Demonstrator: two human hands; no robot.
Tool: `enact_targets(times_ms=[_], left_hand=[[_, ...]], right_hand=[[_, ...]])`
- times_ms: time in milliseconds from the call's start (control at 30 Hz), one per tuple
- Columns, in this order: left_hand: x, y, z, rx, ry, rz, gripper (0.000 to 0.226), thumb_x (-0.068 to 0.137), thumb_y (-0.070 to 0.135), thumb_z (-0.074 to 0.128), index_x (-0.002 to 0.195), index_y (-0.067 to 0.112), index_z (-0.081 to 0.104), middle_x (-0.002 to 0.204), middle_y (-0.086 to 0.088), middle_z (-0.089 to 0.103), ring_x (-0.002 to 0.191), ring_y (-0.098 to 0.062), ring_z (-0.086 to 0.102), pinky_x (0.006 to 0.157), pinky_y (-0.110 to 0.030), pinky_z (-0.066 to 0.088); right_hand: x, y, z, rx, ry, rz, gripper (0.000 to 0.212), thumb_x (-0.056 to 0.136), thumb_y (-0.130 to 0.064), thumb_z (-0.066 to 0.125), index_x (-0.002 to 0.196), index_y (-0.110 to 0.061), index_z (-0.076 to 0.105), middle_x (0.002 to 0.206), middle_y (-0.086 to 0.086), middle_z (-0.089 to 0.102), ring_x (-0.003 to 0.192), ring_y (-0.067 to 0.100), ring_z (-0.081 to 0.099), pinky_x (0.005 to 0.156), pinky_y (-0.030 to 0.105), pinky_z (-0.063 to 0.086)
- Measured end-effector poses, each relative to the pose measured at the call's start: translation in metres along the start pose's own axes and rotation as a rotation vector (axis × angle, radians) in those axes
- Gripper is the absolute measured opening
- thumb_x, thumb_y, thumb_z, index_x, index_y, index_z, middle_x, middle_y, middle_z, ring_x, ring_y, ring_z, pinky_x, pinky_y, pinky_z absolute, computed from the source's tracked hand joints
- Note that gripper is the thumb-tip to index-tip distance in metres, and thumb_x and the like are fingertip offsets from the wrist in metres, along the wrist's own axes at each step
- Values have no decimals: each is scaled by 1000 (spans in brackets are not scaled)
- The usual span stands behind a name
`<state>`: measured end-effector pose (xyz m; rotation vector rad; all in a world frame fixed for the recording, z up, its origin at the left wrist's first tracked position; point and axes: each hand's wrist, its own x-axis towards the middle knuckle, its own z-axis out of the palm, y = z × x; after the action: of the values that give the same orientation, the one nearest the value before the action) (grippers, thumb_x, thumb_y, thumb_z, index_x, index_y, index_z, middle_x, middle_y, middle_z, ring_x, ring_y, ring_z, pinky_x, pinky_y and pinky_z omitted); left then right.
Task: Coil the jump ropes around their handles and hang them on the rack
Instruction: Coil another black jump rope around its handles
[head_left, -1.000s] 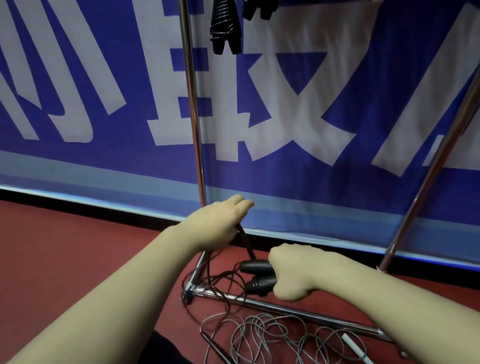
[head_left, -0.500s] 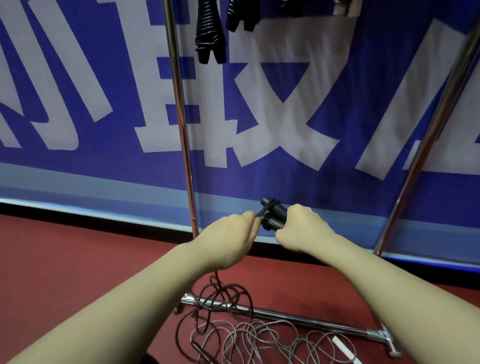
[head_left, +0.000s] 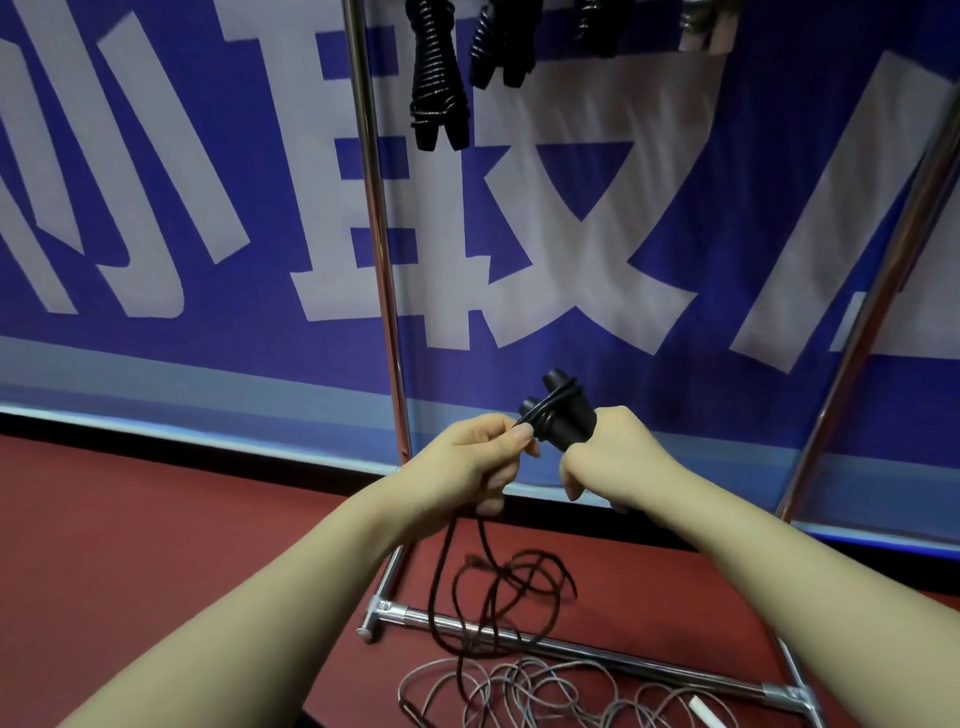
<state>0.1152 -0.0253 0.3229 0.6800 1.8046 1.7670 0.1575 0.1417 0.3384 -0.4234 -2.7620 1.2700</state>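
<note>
From my remote seat I see my right hand (head_left: 608, 460) wrapped firmly round a pair of black plastic jump-rope handles (head_left: 563, 415). They are held side by side and tilted up and away from me, and their upper ends stick out above the fist. A couple of turns of thin black cord (head_left: 439, 571) cross the handles just above that grip.

My left hand (head_left: 475, 465) sits just beside the handles. Its fingers (head_left: 522, 434) are curled and pinch the cord right where it leaves the wraps. From under the left hand the cord drops to the dark red floor (head_left: 156, 519), where it lies in loose loops draped over the shiny base bar (head_left: 623, 659) of the chrome metal rack (head_left: 384, 291).

On my side of the base bar, at the near edge of the floor, a grey jump rope (head_left: 540, 686) lies in a loose tangle, apart from both hands.

The rack's left upright rises just behind my left hand, and a second, slanting pole stands well off to the right. Near the top of the rack hang coiled black ropes (head_left: 439, 88), each wound tightly round its own handles. Behind the rack, along the far edge of the floor, stands a blue banner with large white characters (head_left: 156, 312).
</note>
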Motion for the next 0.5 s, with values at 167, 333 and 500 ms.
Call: enact_targets(times_ms=[167, 333, 500], left_hand=[[-4, 6, 0, 53, -51, 14, 42, 94, 42, 45, 114, 5, 51, 51, 0, 34, 38, -9, 18, 37, -18, 19], [-3, 9, -5, -17, -105, 53, 64, 91, 53, 44, 113, -6, 56, 50, 1, 29, 39, -9, 14, 36, -16, 18], [-8, 11, -11, -9, -207, 143, 38, 67, 71, 70, 69, 33, 67, 49, 10, 36, 41, -3, 23, 41, -14, 21]], right_hand=[[-9, -7, 0, 197, -89, 18, 28, 61, 6, 65, 63, -12, 44, 45, 2, 32, 41, 19, 28, 44, 24, 25], [-11, -12, -1, 410, -204, 34, 36, 62, 14, 57, 66, -13, 35, 45, 3, 28, 39, 17, 23, 43, 22, 24], [-22, -12, -3, 469, -399, -72, 40, 52, 14, 53, 66, -15, 28, 52, 2, 26, 39, 13, 20, 43, 19, 21]])
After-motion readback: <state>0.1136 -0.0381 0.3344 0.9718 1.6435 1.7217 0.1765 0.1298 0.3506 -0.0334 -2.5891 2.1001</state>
